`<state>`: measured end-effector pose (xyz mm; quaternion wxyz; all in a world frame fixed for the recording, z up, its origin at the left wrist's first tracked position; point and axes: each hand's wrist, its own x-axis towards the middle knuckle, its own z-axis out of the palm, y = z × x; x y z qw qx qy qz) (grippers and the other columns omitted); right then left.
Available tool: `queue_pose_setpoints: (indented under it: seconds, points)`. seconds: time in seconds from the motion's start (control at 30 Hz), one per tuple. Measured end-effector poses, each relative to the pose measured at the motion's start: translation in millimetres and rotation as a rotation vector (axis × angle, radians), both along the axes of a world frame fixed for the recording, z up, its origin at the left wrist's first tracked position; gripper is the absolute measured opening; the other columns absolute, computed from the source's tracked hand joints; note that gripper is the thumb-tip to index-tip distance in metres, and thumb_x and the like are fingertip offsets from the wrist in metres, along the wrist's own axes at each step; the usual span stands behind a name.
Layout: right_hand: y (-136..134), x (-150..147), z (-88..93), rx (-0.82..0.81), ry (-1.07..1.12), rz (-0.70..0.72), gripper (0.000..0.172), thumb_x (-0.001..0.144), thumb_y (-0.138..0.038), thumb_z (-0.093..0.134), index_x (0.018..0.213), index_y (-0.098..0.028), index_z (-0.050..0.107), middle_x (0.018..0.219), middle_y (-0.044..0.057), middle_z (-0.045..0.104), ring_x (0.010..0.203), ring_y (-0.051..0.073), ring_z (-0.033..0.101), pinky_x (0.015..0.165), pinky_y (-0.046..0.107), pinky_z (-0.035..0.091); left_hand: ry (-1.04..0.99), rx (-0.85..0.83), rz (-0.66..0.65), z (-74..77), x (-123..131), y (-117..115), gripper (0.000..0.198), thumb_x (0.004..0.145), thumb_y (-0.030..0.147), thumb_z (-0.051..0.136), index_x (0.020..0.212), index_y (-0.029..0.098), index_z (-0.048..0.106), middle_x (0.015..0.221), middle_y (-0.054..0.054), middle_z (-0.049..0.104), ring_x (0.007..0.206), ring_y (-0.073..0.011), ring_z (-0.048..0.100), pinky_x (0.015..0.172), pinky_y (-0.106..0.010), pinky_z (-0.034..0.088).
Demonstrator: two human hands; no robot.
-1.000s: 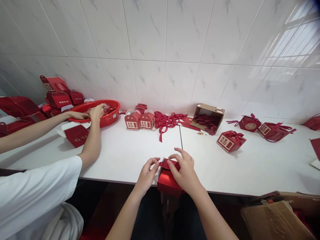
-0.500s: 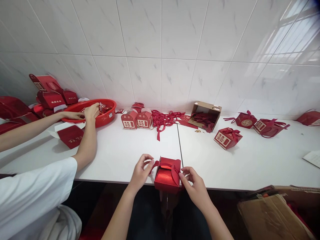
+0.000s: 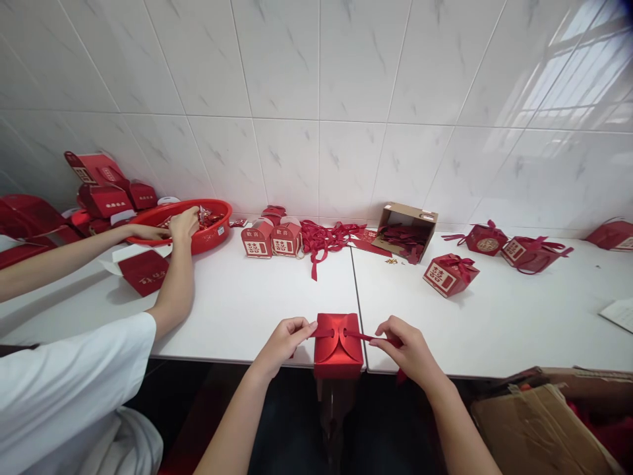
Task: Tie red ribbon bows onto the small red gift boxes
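A small red box [image 3: 339, 356] sits at the table's front edge, its curved top flaps folded together. A dark red ribbon [image 3: 359, 335] passes through the two holes in the flaps and comes out on both sides. My left hand [image 3: 288, 338] pinches the ribbon's left end close beside the box. Out to the right, my right hand [image 3: 405, 346] grips the other end between thumb and fingers, with a tail hanging below. The ribbon looks stretched nearly straight across the top. Neither hand touches the box itself.
A co-worker's hands [image 3: 182, 224] are in a red basin [image 3: 225, 224] at left, near an open box [image 3: 143, 270]. Behind lie upright boxes [image 3: 257, 239], loose ribbons [image 3: 329, 237] and a cardboard box [image 3: 422, 227]. Tied boxes [image 3: 450, 274] stand right; a carton [image 3: 539, 429] is below.
The box's flaps have come together at the top. My right hand has moved right, drawing the ribbon out, and my left hand now pinches its end beside the box.
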<state>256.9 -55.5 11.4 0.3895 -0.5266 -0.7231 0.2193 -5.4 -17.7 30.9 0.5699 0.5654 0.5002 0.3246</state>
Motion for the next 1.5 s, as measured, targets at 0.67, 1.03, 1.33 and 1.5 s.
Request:
queue_pose_setpoints:
  seconds: [0.67,1.03,1.33,1.5]
  points:
    - [10,14,-70.7,0.488,-0.185,-0.056,0.031,0.086,-0.006,0.046,0.098,-0.026,0.067,0.075,0.003,0.048,0.069,0.016,0.047,0.061,0.029,0.041,0.060,0.039,0.022,-18.8,-15,8,0.040,0.070,0.051,0.065,0.061,0.016,0.048,0.056,0.006,0.040,0.050,-0.0072,0.033,0.049,-0.020,0.024]
    - [10,36,-86.1,0.314,-0.142,-0.330,0.029,0.088,-0.023,0.045,0.110,-0.022,0.063,0.090,0.007,0.054,0.069,0.017,0.052,0.065,0.034,0.047,0.166,0.217,0.112,-21.3,-18,4,0.030,0.073,0.046,0.062,0.073,0.016,0.064,0.061,0.003,0.050,0.057,-0.0113,0.047,0.056,-0.023,0.038]
    - [-16,33,-57.6,-0.291,-0.119,-0.378,0.033,0.082,-0.040,0.049,0.089,-0.015,0.068,0.082,0.009,0.060,0.068,0.021,0.057,0.069,0.035,0.046,0.569,0.678,0.449,-4.9,-39,-17,0.023,0.078,0.042,0.056,0.079,0.021,0.065,0.095,-0.007,0.058,0.096,-0.0244,0.052,0.085,-0.035,0.041]
    - [-26,-8,-32.1,-0.471,0.217,-0.041,0.046,0.088,-0.050,0.041,0.060,-0.018,0.059,0.054,-0.001,0.050,0.055,0.015,0.049,0.059,0.027,0.039,0.455,0.164,-0.165,-4.1,-32,-41,0.041,0.087,0.048,0.040,0.080,0.020,0.068,0.068,-0.001,0.060,0.063,-0.0169,0.054,0.062,-0.027,0.039]
